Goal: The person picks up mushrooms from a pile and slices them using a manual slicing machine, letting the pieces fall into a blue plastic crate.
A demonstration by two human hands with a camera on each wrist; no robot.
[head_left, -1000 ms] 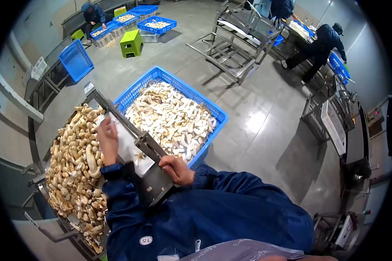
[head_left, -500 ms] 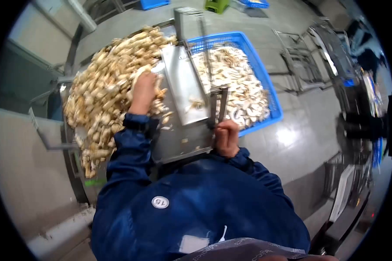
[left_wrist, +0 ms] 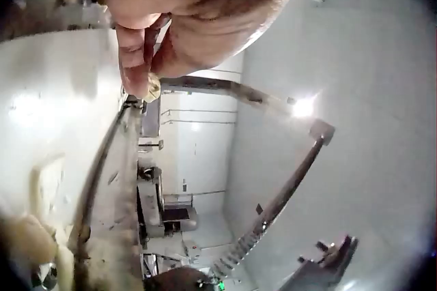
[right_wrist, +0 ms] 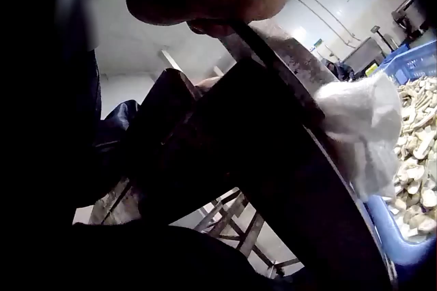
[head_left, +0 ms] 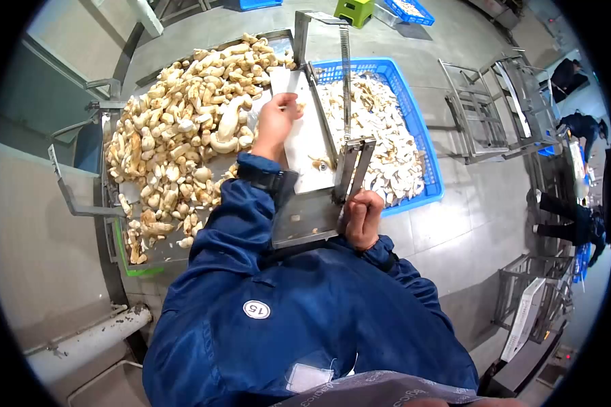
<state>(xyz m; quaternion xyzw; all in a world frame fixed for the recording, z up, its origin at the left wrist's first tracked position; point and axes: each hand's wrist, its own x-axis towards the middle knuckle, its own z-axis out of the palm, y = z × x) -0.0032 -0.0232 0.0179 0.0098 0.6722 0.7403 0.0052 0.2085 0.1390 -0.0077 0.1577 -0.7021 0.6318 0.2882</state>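
Left hand (head_left: 276, 127) pinches a mushroom piece (left_wrist: 153, 89) over a white board (head_left: 304, 152); right hand (head_left: 364, 218) grips a metal lever (head_left: 362, 166).
The piece sits at the left fingertips; whole mushrooms (head_left: 183, 122) heap leftward on a metal table (head_left: 166, 252); slices (head_left: 377, 129) lie in a blue basket (head_left: 433, 178) rightward; beyond, grey floor (head_left: 448, 224) and a green stool (head_left: 354, 10).
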